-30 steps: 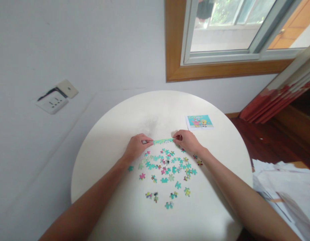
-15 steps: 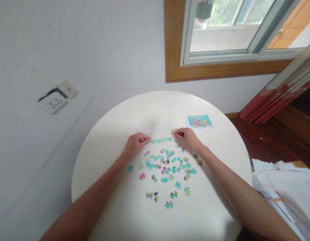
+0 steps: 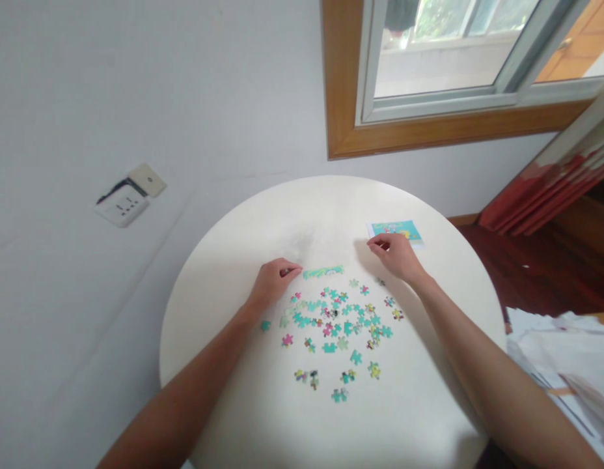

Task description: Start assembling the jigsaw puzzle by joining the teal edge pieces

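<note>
A short joined strip of green puzzle pieces (image 3: 323,271) lies on the round white table (image 3: 243,241). My left hand (image 3: 274,281) rests at the strip's left end, fingers pinched together with a small dark bit between them. My right hand (image 3: 398,255) is off to the right of the strip, fingers curled, its fingertips next to the small picture card (image 3: 398,228). What it pinches, if anything, is hidden. Several loose teal, pink and yellow puzzle pieces (image 3: 338,326) are scattered just in front of both hands.
The table stands against a white wall with a socket plate (image 3: 122,205) at the left. A wood-framed window (image 3: 429,130) is above. Red curtain (image 3: 550,189) and dark wooden floor lie at the right; white cloth or papers (image 3: 565,352) sit by the table's right edge.
My right hand has let go of the strip's right end and moved right and back toward the picture card. The left hand stays at the strip's left end. The view shifted slightly.
</note>
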Tool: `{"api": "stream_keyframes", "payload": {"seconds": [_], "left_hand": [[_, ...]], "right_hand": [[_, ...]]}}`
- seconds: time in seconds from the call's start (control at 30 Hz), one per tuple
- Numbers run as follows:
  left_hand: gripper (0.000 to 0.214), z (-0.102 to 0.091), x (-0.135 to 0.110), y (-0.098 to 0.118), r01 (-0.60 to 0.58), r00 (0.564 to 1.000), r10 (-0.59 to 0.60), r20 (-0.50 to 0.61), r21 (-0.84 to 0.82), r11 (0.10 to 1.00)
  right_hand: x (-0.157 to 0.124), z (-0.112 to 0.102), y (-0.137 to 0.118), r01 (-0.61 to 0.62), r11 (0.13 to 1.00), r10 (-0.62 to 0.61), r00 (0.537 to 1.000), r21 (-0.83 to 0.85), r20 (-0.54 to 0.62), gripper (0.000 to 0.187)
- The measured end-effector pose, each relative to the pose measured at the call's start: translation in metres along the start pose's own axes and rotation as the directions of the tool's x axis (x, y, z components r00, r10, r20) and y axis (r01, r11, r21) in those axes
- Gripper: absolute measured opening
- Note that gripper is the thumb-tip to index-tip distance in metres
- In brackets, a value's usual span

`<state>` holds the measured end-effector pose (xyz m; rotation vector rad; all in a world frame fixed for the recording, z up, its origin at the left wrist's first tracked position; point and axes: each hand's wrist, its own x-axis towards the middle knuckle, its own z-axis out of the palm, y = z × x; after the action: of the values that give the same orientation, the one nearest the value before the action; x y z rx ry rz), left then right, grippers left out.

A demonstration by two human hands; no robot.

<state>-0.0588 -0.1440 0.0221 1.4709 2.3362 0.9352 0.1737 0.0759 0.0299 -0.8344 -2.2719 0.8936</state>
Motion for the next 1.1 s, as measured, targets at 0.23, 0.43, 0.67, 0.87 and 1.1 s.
{"api": "stream_keyframes", "payload": {"seconds": [0.23, 0.43, 0.67, 0.87, 1.1], "left_hand": [[0.023, 0.0013, -0.0007, -0.0003, 0.018, 1.0, -0.018, -0.007, 0.037, 0.999], [0.024, 0.0016, -0.0014, 0.0013, 0.025, 1.0, -0.024, -0.012, 0.035, 0.999], [0.024, 0.0007, -0.0005, 0.0023, 0.024, 1.0, -0.023, -0.009, 0.048, 0.999], [0.024, 0.0018, -0.0002, 0.0003, 0.012, 1.0, -0.012, -0.011, 0.041, 0.999], [0.026, 0.0016, -0.0006, -0.0019, 0.013, 1.0, -0.013, -0.005, 0.042, 0.999]], "right_hand": [[-0.0009, 0.0009, 0.0001, 0.021, 1.0, -0.021, 0.999, 0.0, 0.031, 0.018], [-0.0023, 0.001, -0.0035, 0.031, 1.0, -0.031, 0.998, -0.002, 0.051, 0.018], [-0.0033, 0.0006, -0.0053, 0.043, 0.999, -0.043, 0.996, -0.006, 0.074, 0.017], [-0.0019, 0.0014, -0.002, 0.035, 0.999, -0.034, 0.996, -0.011, 0.077, 0.015], [-0.0017, -0.0003, -0.0013, 0.051, 0.998, -0.048, 0.995, -0.026, 0.091, 0.015]]}}
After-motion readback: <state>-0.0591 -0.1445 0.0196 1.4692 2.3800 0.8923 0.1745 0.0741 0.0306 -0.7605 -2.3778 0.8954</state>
